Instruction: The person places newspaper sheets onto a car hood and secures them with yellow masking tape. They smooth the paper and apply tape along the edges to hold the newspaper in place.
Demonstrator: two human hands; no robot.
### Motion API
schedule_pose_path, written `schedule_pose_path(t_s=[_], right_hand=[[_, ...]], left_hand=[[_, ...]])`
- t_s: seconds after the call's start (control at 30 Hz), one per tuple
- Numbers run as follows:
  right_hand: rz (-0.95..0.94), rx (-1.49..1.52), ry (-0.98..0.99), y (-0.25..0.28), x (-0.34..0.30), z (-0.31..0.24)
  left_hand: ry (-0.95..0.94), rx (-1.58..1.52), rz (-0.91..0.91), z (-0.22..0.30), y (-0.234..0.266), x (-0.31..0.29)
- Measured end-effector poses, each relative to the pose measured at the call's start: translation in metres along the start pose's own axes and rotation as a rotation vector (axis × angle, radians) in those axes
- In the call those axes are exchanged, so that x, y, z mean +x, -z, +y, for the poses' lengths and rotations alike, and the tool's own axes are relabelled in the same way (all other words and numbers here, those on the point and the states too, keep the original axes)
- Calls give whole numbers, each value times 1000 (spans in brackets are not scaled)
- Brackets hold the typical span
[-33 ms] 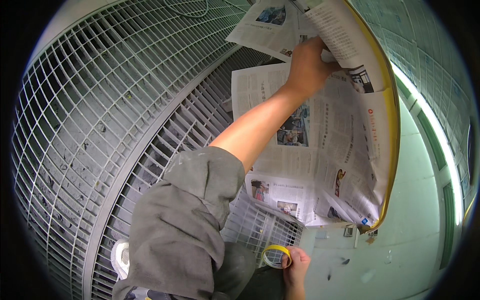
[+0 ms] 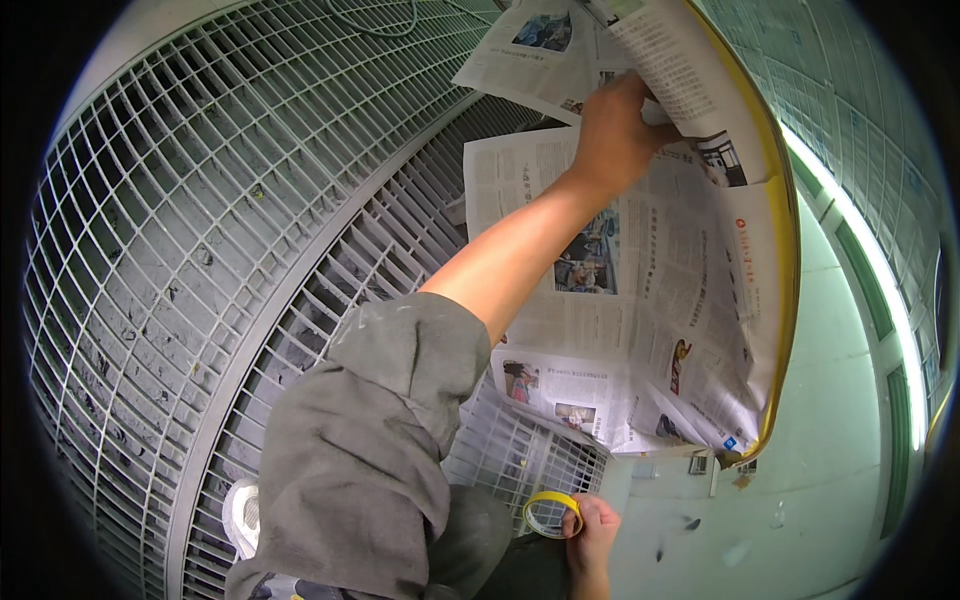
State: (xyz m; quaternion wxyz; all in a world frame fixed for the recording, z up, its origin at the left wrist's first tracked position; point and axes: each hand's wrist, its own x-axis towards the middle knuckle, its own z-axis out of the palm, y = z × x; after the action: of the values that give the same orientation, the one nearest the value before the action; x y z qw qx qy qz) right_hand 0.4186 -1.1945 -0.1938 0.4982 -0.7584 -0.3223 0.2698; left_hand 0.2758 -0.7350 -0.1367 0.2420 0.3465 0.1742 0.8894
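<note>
Across the newspaper (image 2: 645, 300), right edge looks fastened, left loose; below it, my right fingers (image 2: 590, 508) clamp tape (image 2: 550, 495); whether left fingers (image 2: 626, 90) grip, I can't tell.

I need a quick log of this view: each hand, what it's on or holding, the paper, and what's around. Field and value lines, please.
Left hand: at the newspaper sheets, fingertips partly hidden
Right hand: grips a yellow tape roll
Newspaper sheets: overlapping, printed with photos, creased near the lower right
Right border: yellow strip along the paper
Left side: metal grating
Lower left: light-coloured shoe
</note>
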Motion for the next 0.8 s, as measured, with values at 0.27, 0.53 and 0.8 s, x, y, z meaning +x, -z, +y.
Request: schedule_pose_path(t_s=[0.27,0.53,0.8], right_hand=[[-27,-39,4,0,-4,5],[59,-34,106,-13,13,-21],[-264,-86,255,-69,44,-53]], left_hand=[[-177,257,-47,-30,3,19],[348,226,-70,-2,70,-5],[703,-111,-1040,156,125,-178]])
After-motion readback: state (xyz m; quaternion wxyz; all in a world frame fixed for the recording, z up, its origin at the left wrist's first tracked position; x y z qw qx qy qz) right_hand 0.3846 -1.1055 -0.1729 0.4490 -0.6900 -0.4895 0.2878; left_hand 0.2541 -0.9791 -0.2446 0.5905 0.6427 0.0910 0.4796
